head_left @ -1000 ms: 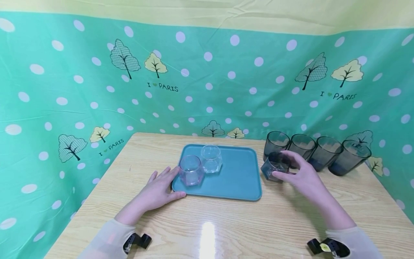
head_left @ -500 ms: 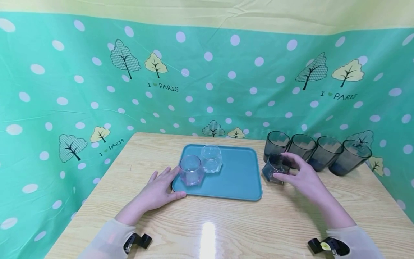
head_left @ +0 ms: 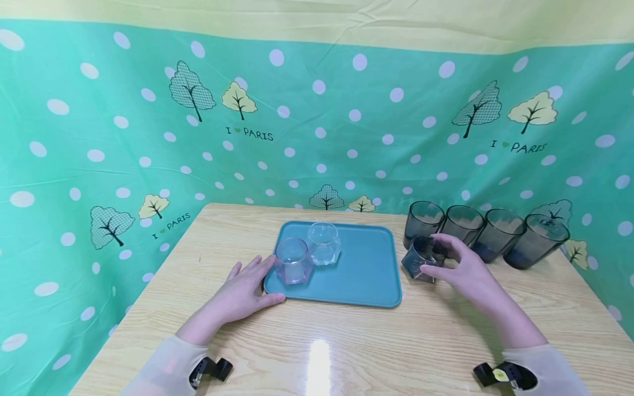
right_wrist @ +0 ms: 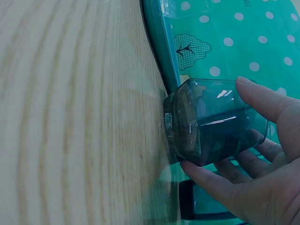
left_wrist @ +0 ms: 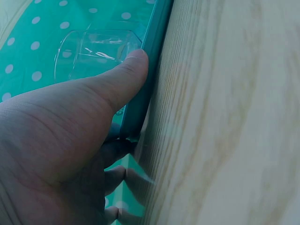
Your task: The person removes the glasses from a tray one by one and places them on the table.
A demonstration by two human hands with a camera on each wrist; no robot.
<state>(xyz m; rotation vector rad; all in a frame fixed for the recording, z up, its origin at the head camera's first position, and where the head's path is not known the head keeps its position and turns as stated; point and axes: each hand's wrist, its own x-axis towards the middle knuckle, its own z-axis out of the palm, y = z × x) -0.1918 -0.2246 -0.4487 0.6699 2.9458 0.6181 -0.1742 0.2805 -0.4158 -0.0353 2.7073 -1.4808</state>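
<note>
My right hand (head_left: 461,266) grips a short, dark-tinted glass tumbler (right_wrist: 218,119) with a faceted base, thumb on one side and fingers on the other. The tumbler stands upright just right of the blue tray (head_left: 366,283), its base right at the table. My left hand (head_left: 244,290) rests at the tray's front left corner. Its thumb (left_wrist: 126,77) lies along the front rim, and its other fingers stretch along the left side. Beside those fingers, a pinkish glass tumbler (head_left: 293,264) stands on the tray. A clear glass tumbler (head_left: 324,246) stands just behind it.
Several tall smoky-grey glasses stand in a row behind my right hand, from the leftmost tall glass (head_left: 417,224) to the rightmost tall glass (head_left: 532,245). The wooden table (head_left: 366,346) ends at a green dotted cloth (head_left: 277,181) at the back.
The dark tumbler has shifted slightly to the right and turned a little in my right hand. The left hand, the tray and the other glasses stay where they were.
</note>
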